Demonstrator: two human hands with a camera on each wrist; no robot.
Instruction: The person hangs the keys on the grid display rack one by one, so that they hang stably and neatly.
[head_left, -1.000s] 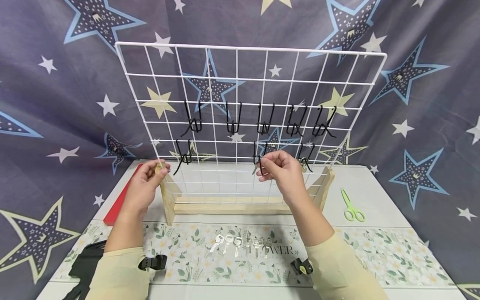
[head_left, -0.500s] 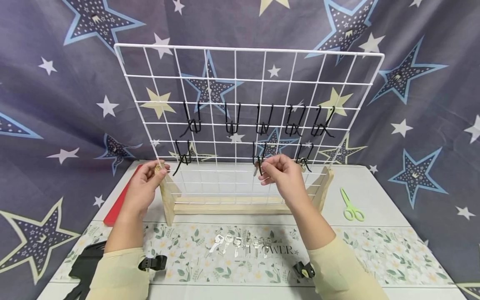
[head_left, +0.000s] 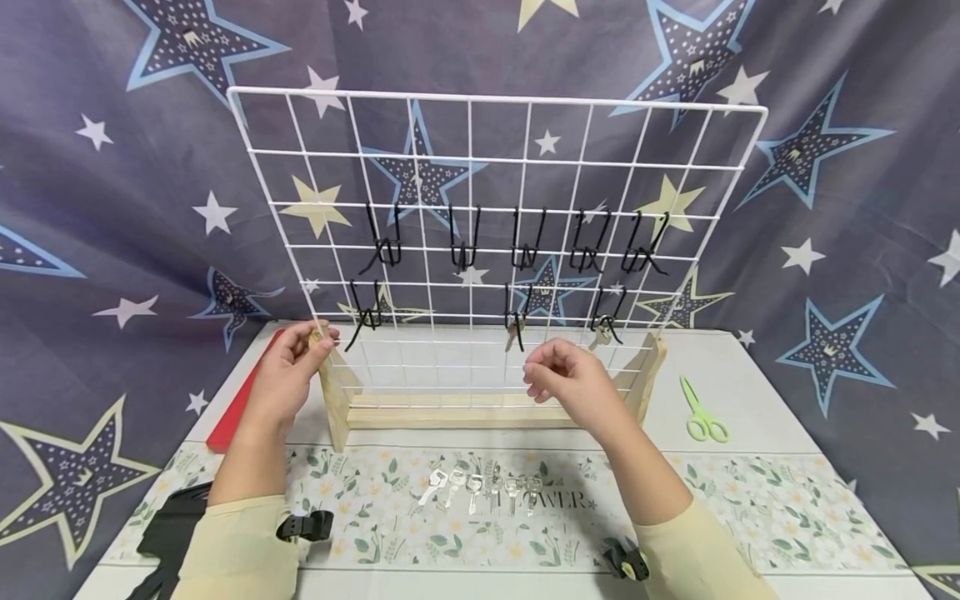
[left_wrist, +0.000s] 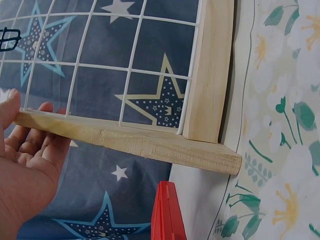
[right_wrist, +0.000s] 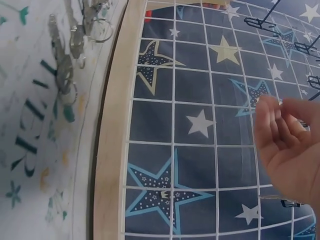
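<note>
A white wire grid (head_left: 471, 157) stands upright in a wooden stand (head_left: 461, 417). Black hooks hang on it in two rows, among them a lower middle hook (head_left: 517, 318) with a key (head_left: 512, 335) on it. Another key (head_left: 601, 337) hangs at the lower right hook (head_left: 607, 315). My left hand (head_left: 288, 367) grips the top of the stand's left side piece (left_wrist: 135, 142), thumb on one side and fingers on the other. Just below and right of the lower middle hook, my right hand (head_left: 573, 382) is in front of the grid, fingers loosely bent, holding nothing.
Several keys (head_left: 475, 492) lie in a row on the floral table mat (head_left: 390, 542) before the stand. Green scissors (head_left: 703, 417) are to the right. A red object (head_left: 238, 408) lies behind my left forearm, and a black object (head_left: 171, 533) sits at front left.
My right hand has let go of the key at the lower middle hook and drawn down and slightly right; the key stays hanging there. The left hand keeps its grip.
</note>
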